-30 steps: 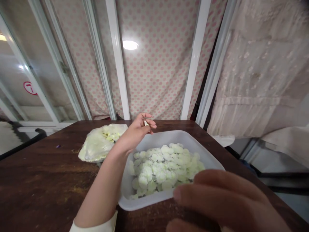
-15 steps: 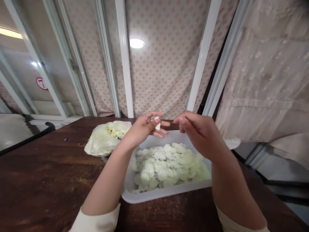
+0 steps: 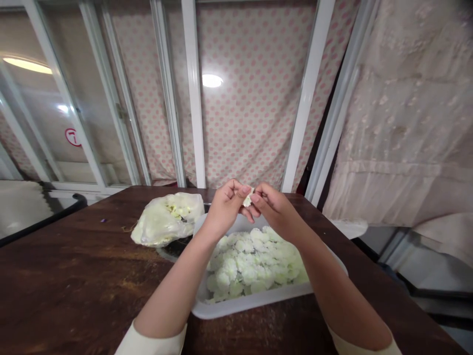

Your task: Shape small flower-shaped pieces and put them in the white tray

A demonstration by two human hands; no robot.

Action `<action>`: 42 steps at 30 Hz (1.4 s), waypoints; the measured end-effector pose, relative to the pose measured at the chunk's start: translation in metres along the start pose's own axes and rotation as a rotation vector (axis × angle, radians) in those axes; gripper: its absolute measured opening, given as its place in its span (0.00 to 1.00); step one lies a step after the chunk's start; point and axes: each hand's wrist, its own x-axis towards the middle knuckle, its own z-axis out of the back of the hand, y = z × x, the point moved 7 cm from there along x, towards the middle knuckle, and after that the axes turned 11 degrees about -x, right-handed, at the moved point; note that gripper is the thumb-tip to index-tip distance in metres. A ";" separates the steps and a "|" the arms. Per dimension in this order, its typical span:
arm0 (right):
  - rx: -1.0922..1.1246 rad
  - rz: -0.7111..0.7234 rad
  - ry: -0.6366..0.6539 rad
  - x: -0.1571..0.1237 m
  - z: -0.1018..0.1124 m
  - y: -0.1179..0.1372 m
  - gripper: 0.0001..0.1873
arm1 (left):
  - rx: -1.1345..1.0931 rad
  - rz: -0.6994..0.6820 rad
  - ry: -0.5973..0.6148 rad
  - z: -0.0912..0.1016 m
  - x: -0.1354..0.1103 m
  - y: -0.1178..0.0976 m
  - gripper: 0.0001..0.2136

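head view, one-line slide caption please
Left hand and right hand hold a small whitish piece over a white plastic tub of pale ruffled pieces on a dark brown wooden table.

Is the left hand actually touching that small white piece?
Touching. The head view shows the left hand with its thumb tip right against the small white piece, with no gap between them.
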 end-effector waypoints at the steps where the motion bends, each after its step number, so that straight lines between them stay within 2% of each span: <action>1: 0.073 0.007 -0.002 0.001 -0.002 0.000 0.14 | -0.013 -0.013 0.009 -0.002 -0.001 0.000 0.16; 5: 0.194 0.021 -0.018 0.003 -0.003 -0.002 0.12 | -0.073 -0.017 0.079 -0.007 -0.002 0.001 0.15; 9: 0.151 -0.008 -0.082 0.005 0.005 -0.007 0.13 | -0.133 0.033 0.141 -0.010 -0.001 0.004 0.15; 12: 0.105 -0.008 -0.139 0.005 0.010 -0.012 0.13 | -0.124 0.061 0.142 -0.009 0.000 0.006 0.15; 23: 0.031 -0.040 -0.183 0.006 0.013 -0.021 0.19 | -0.203 0.162 0.173 -0.006 0.003 0.017 0.13; 28: 0.091 -0.096 -0.160 0.007 0.008 -0.025 0.23 | -0.133 0.058 0.073 0.002 0.006 0.015 0.15; 32: 0.054 -0.098 -0.137 0.008 0.005 -0.026 0.18 | -0.073 0.000 0.016 0.005 0.007 0.013 0.16; 38: 0.009 -0.072 -0.139 0.008 0.012 -0.028 0.16 | -0.095 0.055 0.045 0.003 0.007 0.016 0.15; 42: -0.043 -0.074 -0.076 0.008 0.011 -0.031 0.18 | -0.111 0.098 0.023 0.007 0.008 0.021 0.15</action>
